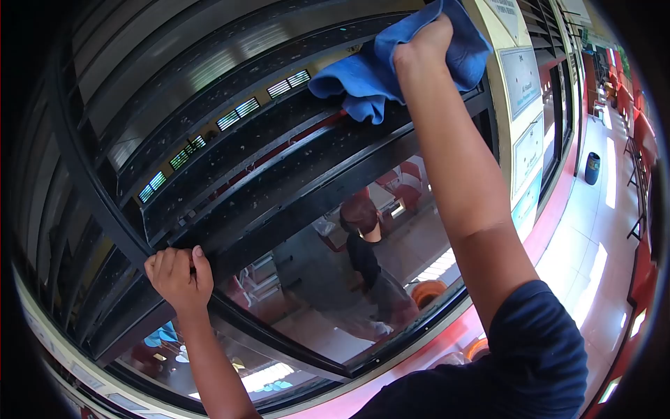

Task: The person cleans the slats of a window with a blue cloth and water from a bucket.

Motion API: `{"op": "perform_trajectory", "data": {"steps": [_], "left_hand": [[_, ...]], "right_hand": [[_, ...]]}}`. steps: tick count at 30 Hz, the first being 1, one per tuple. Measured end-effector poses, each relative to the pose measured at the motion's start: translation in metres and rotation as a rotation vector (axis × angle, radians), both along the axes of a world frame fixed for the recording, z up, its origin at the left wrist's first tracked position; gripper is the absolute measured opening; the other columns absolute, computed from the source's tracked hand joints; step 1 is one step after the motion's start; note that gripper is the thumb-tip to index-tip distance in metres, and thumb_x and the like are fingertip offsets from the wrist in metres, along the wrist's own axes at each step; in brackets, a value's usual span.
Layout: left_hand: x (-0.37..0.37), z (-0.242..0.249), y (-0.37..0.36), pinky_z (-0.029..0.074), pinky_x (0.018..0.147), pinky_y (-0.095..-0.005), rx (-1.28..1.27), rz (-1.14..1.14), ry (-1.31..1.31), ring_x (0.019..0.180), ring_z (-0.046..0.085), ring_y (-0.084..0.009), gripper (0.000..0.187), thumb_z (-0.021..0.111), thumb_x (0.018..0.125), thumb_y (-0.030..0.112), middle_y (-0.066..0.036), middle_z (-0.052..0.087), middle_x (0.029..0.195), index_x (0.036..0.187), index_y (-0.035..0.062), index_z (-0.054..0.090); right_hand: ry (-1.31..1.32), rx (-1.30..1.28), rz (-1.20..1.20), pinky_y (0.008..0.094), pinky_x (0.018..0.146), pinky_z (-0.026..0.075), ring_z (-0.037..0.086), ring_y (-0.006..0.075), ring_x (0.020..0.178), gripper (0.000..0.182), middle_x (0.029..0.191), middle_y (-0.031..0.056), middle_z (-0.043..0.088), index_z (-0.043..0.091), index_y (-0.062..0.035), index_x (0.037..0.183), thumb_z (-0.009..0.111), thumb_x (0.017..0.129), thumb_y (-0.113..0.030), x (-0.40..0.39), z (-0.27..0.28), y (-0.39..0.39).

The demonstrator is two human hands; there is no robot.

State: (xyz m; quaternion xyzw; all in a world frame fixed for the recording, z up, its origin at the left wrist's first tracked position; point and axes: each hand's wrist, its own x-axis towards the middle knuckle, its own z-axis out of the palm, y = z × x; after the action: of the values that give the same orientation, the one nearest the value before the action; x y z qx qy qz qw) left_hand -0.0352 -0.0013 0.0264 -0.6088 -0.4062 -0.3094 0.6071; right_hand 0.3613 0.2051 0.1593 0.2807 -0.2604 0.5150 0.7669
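Observation:
A blue cloth (356, 77) is in my right hand (427, 42), up at the right end of the dark louvre slats (279, 150). Part of the cloth hangs over the slats to the left of the hand, and part is bunched behind it. My left hand (180, 276) grips the black window frame (132, 237) at the lower left, fingers curled over the bar and thumb up. Pale specks dot the slats. Beneath them is a glass pane (307, 279), through or in which a person in dark clothes shows.
Framed notices (520, 80) hang on the pale wall right of the window. Farther right, a tiled corridor (576, 237) holds a dark bin (592, 168) and a long bench (636, 188). Orange round objects (427, 293) show at the glass's lower right.

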Motion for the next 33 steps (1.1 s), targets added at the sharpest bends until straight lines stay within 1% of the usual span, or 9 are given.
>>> {"op": "perform_trajectory", "data": {"steps": [3, 7, 9, 12, 14, 19, 24, 28, 33], "left_hand": [[0.010, -0.002, -0.001, 0.040, 0.076, -0.0395, -0.013, 0.021, -0.010, 0.069, 0.055, -0.0253, 0.021, 0.070, 0.088, 0.018, -0.005, 0.058, 0.071, 0.073, 0.0067, 0.061], [0.069, 0.001, 0.011, 0.042, 0.084, -0.0419, -0.078, -0.034, -0.025, 0.081, 0.059, -0.0279, 0.012, 0.072, 0.084, 0.014, -0.007, 0.062, 0.081, 0.081, 0.0059, 0.065], [0.113, 0.003, 0.020, 0.042, 0.087, -0.0435, -0.134, -0.087, 0.015, 0.086, 0.060, -0.0286, 0.014, 0.074, 0.081, 0.019, -0.007, 0.063, 0.086, 0.085, 0.0073, 0.067], [0.142, 0.007, 0.038, 0.042, 0.090, -0.0453, -0.179, -0.115, 0.024, 0.093, 0.059, -0.0301, 0.019, 0.077, 0.078, 0.023, -0.007, 0.064, 0.093, 0.089, 0.0087, 0.069], [0.142, 0.008, 0.049, 0.042, 0.093, -0.0462, -0.192, -0.101, 0.018, 0.098, 0.059, -0.0316, 0.025, 0.079, 0.077, 0.026, -0.008, 0.064, 0.099, 0.092, 0.0088, 0.070], [0.134, 0.005, 0.063, 0.042, 0.097, -0.0471, -0.199, -0.051, -0.071, 0.101, 0.059, -0.0332, 0.037, 0.077, 0.082, 0.040, -0.010, 0.064, 0.101, 0.095, 0.0065, 0.069], [0.130, -0.003, 0.070, 0.043, 0.090, -0.0460, -0.218, 0.018, -0.091, 0.096, 0.060, -0.0317, 0.064, 0.058, 0.091, 0.069, -0.010, 0.064, 0.098, 0.097, 0.0058, 0.069], [0.128, -0.004, 0.070, 0.043, 0.089, -0.0463, -0.212, -0.025, -0.182, 0.097, 0.060, -0.0322, 0.070, 0.053, 0.092, 0.073, -0.010, 0.064, 0.098, 0.097, 0.0045, 0.069], [0.133, -0.006, 0.070, 0.044, 0.088, -0.0467, -0.180, 0.062, -0.140, 0.098, 0.061, -0.0327, 0.072, 0.053, 0.091, 0.075, -0.009, 0.064, 0.097, 0.097, 0.0045, 0.070]], "right_hand": [[-0.018, -0.112, -0.085, 0.0460, 0.108, 0.046, 0.063, 0.0322, 0.116, 0.044, 0.123, 0.0140, 0.069, 0.067, -0.0081, 0.116, 0.041, 0.104, -0.040, -0.048, -0.010, 0.019], [-0.040, -0.104, 0.115, 0.0402, 0.104, 0.048, 0.059, 0.0225, 0.120, 0.032, 0.125, 0.0060, 0.067, 0.064, -0.0116, 0.124, 0.056, 0.102, -0.032, -0.099, -0.030, -0.035], [-0.205, -0.071, 0.344, 0.0352, 0.117, 0.036, 0.049, 0.0205, 0.133, 0.046, 0.141, 0.0065, 0.058, 0.058, -0.0074, 0.136, 0.055, 0.102, -0.038, -0.050, -0.023, -0.035], [-0.051, -0.052, 0.389, 0.0447, 0.111, 0.045, 0.062, 0.0333, 0.120, 0.044, 0.127, 0.0118, 0.069, 0.066, -0.0063, 0.125, 0.050, 0.101, -0.040, -0.004, -0.017, -0.012], [0.120, -0.045, 0.049, 0.0461, 0.111, 0.046, 0.062, 0.0335, 0.121, 0.048, 0.128, 0.0155, 0.068, 0.067, -0.0058, 0.125, 0.042, 0.102, -0.041, 0.029, -0.014, 0.041], [0.262, -0.186, -0.187, 0.0479, 0.103, 0.051, 0.066, 0.0333, 0.111, 0.044, 0.122, 0.0156, 0.070, 0.067, -0.0061, 0.119, 0.039, 0.102, -0.035, 0.110, 0.002, 0.091], [0.127, -0.106, -0.177, 0.0426, 0.109, 0.045, 0.060, 0.0262, 0.120, 0.047, 0.131, 0.0117, 0.065, 0.063, -0.0071, 0.126, 0.044, 0.102, -0.043, 0.061, -0.013, 0.097], [0.062, -0.076, -0.088, 0.0501, 0.095, 0.053, 0.064, 0.0348, 0.104, 0.045, 0.114, 0.0149, 0.068, 0.067, -0.0083, 0.111, 0.042, 0.102, -0.045, 0.094, -0.017, 0.098], [0.045, -0.055, -0.147, 0.0537, 0.108, 0.047, 0.062, 0.0393, 0.116, 0.059, 0.126, 0.0200, 0.065, 0.061, -0.0046, 0.130, 0.037, 0.103, -0.051, 0.108, -0.022, 0.116]]}}
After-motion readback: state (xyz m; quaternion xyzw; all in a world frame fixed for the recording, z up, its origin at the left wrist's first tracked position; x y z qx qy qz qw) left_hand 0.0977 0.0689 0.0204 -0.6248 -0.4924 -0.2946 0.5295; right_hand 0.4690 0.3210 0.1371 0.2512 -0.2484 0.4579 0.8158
